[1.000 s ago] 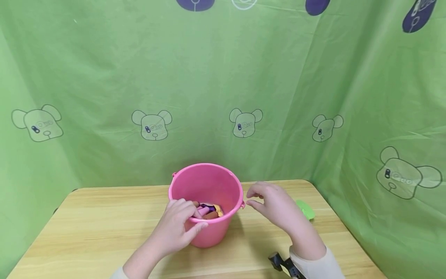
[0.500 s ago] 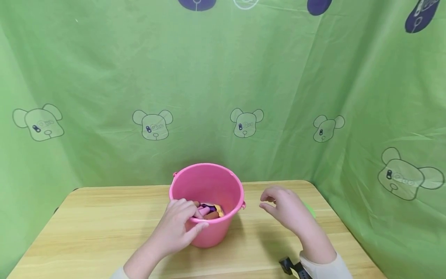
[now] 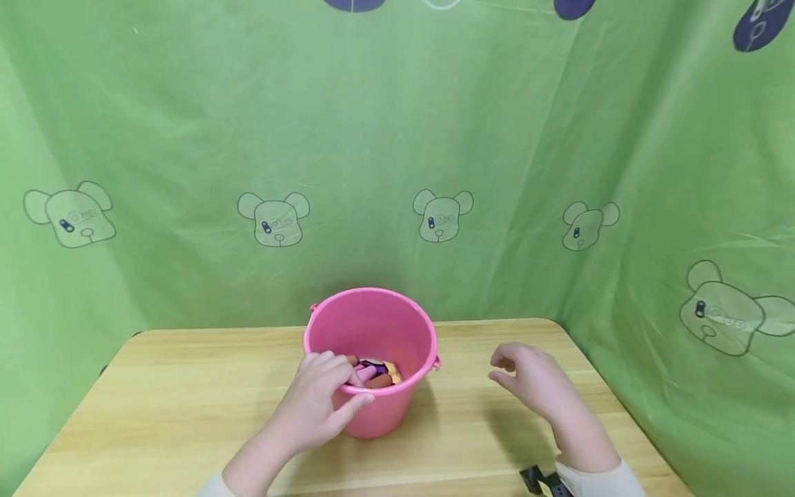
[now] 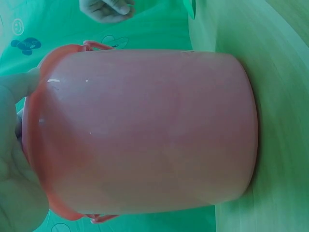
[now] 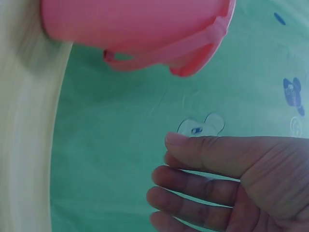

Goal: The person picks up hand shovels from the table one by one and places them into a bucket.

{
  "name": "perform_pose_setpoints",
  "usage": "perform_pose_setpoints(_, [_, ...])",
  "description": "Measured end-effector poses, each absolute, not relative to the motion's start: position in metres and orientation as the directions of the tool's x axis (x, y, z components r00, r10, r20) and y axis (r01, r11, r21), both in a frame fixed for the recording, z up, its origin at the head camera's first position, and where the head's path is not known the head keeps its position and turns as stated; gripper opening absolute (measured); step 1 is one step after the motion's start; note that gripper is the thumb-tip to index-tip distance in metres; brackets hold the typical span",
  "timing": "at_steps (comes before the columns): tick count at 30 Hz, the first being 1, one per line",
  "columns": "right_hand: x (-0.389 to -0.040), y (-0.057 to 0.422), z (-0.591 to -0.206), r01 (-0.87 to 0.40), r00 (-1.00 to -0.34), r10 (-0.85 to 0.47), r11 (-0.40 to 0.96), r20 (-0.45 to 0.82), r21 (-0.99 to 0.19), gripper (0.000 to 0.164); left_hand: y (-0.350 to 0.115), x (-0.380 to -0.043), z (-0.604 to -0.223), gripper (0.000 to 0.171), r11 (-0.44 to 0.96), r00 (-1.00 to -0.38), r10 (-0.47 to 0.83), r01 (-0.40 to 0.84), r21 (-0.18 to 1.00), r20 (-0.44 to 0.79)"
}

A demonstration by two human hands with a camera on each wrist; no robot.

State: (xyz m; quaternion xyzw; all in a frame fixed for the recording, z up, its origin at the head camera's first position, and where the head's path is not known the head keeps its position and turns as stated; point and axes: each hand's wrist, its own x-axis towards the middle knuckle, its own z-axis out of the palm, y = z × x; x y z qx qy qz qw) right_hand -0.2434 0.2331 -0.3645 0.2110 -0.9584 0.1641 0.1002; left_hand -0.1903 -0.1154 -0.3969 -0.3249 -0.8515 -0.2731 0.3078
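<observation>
A pink bucket (image 3: pixel 379 420) stands upright on the wooden table. My left hand (image 3: pixel 318 399) grips its near rim, thumb outside and fingers over the inner side; the left wrist view shows the thumb on the rim too. Inside lie several small pieces, among them a pink one (image 3: pixel 366 373), a brown one (image 3: pixel 379 381) and a yellow one (image 3: pixel 394 373); their kinds are unclear. To the bucket's right my right hand (image 3: pixel 533 379) hovers above the table, fingers loosely bent and nothing in them. The bucket's handle (image 5: pixel 161 54) hangs down in the right wrist view.
Green cloth (image 3: pixel 366 138) with bear-head drawings surrounds the wooden table (image 3: pixel 174 407) at the back and sides. Around my right wrist is a black strap with a camera (image 3: pixel 539 479). A bright green object (image 4: pixel 190 7) peeks in at the top of the left wrist view.
My right hand has drawn away from the bucket's side toward the right, and in the head view it now hides the green object. The left hand keeps its grip on the rim.
</observation>
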Motion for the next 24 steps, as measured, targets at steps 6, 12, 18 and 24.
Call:
perform_pose_setpoints(6, [-0.246, 0.254, -0.376, -0.346, -0.936, -0.308, 0.893, 0.169, -0.288, 0.014, -0.116, -0.191, -0.396, 0.019, 0.640, -0.607, 0.389, 0.719, 0.270, 0.693])
perform_pose_setpoints(12, [-0.249, 0.270, -0.389, -0.307, -0.951, -0.283, 0.914, 0.125, -0.267, 0.019, -0.116, -0.191, -0.397, 0.019, 0.640, -0.611, 0.391, 0.718, 0.274, 0.688])
perform_pose_setpoints(18, [-0.253, 0.285, -0.403, -0.255, -0.967, -0.240, 0.926, 0.087, -0.277, 0.023, -0.116, -0.191, -0.399, 0.019, 0.641, -0.618, 0.385, 0.714, 0.283, 0.686])
perform_pose_setpoints(24, [-0.258, 0.300, -0.411, -0.175, -0.983, -0.182, 0.943, 0.002, -0.283, 0.025, -0.116, -0.192, -0.398, 0.020, 0.645, -0.620, 0.382, 0.710, 0.283, 0.685])
